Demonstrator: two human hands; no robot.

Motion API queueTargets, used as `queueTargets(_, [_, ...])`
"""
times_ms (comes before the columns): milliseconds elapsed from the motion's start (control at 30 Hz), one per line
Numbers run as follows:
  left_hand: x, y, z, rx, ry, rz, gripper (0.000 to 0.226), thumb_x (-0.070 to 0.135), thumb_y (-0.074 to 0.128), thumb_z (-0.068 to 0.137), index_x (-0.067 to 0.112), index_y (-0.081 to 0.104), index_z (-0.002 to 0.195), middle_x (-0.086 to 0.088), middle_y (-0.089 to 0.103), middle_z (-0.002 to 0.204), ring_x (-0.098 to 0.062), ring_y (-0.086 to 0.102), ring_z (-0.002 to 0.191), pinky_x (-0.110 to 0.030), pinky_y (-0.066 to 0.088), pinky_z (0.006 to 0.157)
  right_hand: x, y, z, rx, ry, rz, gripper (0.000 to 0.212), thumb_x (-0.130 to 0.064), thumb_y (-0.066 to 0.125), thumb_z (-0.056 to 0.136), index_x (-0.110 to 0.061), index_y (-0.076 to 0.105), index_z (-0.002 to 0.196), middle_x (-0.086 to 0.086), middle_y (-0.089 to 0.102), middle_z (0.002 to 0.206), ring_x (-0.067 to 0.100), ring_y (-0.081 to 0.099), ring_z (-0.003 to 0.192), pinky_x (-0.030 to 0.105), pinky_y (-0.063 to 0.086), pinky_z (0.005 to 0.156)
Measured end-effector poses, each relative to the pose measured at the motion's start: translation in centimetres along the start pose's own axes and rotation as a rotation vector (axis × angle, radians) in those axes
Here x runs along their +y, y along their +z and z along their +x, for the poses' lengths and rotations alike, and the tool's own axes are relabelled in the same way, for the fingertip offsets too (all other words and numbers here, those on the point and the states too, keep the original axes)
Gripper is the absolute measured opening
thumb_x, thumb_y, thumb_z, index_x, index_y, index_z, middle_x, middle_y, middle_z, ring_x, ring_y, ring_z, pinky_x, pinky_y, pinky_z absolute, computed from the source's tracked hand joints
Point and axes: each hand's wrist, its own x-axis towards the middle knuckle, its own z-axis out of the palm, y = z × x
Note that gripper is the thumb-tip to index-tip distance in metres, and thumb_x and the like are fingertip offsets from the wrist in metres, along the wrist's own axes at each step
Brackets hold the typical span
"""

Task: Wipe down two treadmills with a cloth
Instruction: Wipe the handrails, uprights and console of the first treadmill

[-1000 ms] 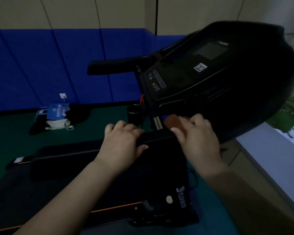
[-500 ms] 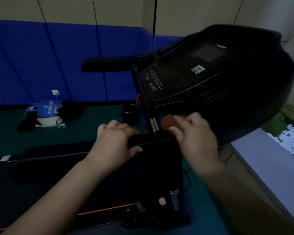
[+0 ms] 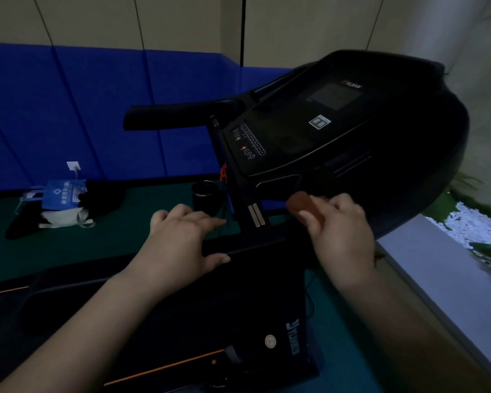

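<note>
A black treadmill fills the middle, its console [image 3: 295,137] tilted up at the right. My left hand [image 3: 179,239] grips the near black handrail [image 3: 255,242], fingers over the top and thumb beneath. Just to its right, my right hand [image 3: 343,234] pinches a folded reddish-brown cloth [image 3: 299,204] and holds it against the dark underside of the console, above the handrail. The far handrail [image 3: 176,114] sticks out to the left. Below my hands lies the treadmill's black motor cover [image 3: 238,307]. Only one treadmill shows.
A black cup [image 3: 204,195] stands on the green floor behind the handrail. A blue bag [image 3: 61,194] and dark items lie at the left by a wall socket [image 3: 73,165]. Blue wall padding [image 3: 97,109] runs along the back; a grey ledge [image 3: 451,273] borders the right.
My right hand has shifted a little along the console's lower edge with the cloth. My left hand stays on the handrail with its fingers stretched further out.
</note>
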Motion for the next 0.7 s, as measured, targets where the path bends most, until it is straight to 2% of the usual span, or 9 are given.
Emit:
queueTargets(100, [-1.2,-0.6,0.1,-0.066,0.03,0.046,0.071,0.072,0.05,0.076,0.042,0.038,0.139,0.021,0.049,0.131,-0.008,0.03,0.122,-0.033,0.018,0.1,-4.4,1.4,-2.6,-0.065,-0.107,0.133,0.044,-0.045,0.052,0.09,-0.023,0.06,0.127,0.001,0.05,0.101,0.021,0.051,0.091,0.034,0.049,0.073])
queueTargets(200, [-2.7,-1.0,-0.4,-0.086,0.055,0.059,0.073,0.074,0.048,0.075,0.043,0.034,0.14,0.023,0.048,0.131,-0.006,0.03,0.122,-0.033,0.019,0.1,-6.8,2.0,-3.9,-0.073,-0.209,0.106,0.044,-0.049,0.053,0.088,-0.025,0.061,0.124,0.0,0.05,0.098,0.02,0.049,0.088,0.033,0.046,0.066])
queueTargets(300, [-4.5,-1.8,-1.1,-0.099,0.068,0.024,0.074,0.074,0.049,0.075,0.043,0.033,0.141,0.023,0.049,0.131,-0.005,0.03,0.124,-0.033,0.019,0.102,-4.2,1.4,-2.4,-0.031,-0.03,-0.004,0.045,-0.05,0.054,0.087,-0.027,0.061,0.124,0.001,0.051,0.098,0.022,0.046,0.089,0.028,0.038,0.065])
queueTargets(367, [-5.6,-2.2,-1.7,-0.136,0.072,0.018,0.077,0.075,0.049,0.074,0.042,0.031,0.142,0.022,0.047,0.133,-0.005,0.03,0.127,-0.033,0.018,0.104,-3.4,1.1,-2.4,0.054,0.065,-0.02,0.047,-0.051,0.052,0.087,-0.024,0.064,0.123,0.003,0.052,0.095,0.024,0.049,0.088,0.028,0.041,0.065])
queueTargets(433, [-6.7,-2.4,-2.3,-0.178,0.077,0.016,0.079,0.076,0.05,0.073,0.042,0.029,0.142,0.022,0.046,0.134,-0.005,0.032,0.128,-0.034,0.019,0.105,-5.9,1.7,-3.6,0.056,0.054,0.058,0.044,-0.048,0.056,0.087,-0.022,0.065,0.121,0.003,0.053,0.096,0.024,0.052,0.089,0.03,0.045,0.068])
queueTargets(567, [-9.2,-2.8,-3.9,-0.223,0.072,-0.009,0.078,0.075,0.052,0.072,0.043,0.031,0.14,0.02,0.048,0.132,-0.005,0.038,0.125,-0.036,0.023,0.103,-12.4,3.3,-6.8,-0.049,-0.15,0.131,0.041,-0.047,0.058,0.087,-0.024,0.064,0.12,0.001,0.05,0.094,0.019,0.048,0.087,0.029,0.043,0.067])
queueTargets(633, [-10.6,-3.2,-4.8,-0.241,0.073,-0.012,0.074,0.073,0.055,0.073,0.044,0.033,0.138,0.02,0.048,0.13,-0.006,0.039,0.125,-0.036,0.024,0.102,-11.6,3.1,-5.9,-0.026,-0.096,0.054,0.04,-0.048,0.059,0.086,-0.027,0.064,0.119,0.001,0.05,0.094,0.021,0.047,0.089,0.029,0.04,0.065])
queueTargets(700, [-11.8,-3.3,-5.4,-0.258,0.071,-0.024,0.072,0.071,0.056,0.074,0.044,0.034,0.137,0.019,0.049,0.128,-0.006,0.041,0.124,-0.036,0.026,0.101,-9.4,2.8,-4.8,0.035,0.062,-0.017,0.04,-0.047,0.059,0.086,-0.025,0.066,0.119,0.004,0.05,0.095,0.025,0.047,0.092,0.029,0.038,0.066])
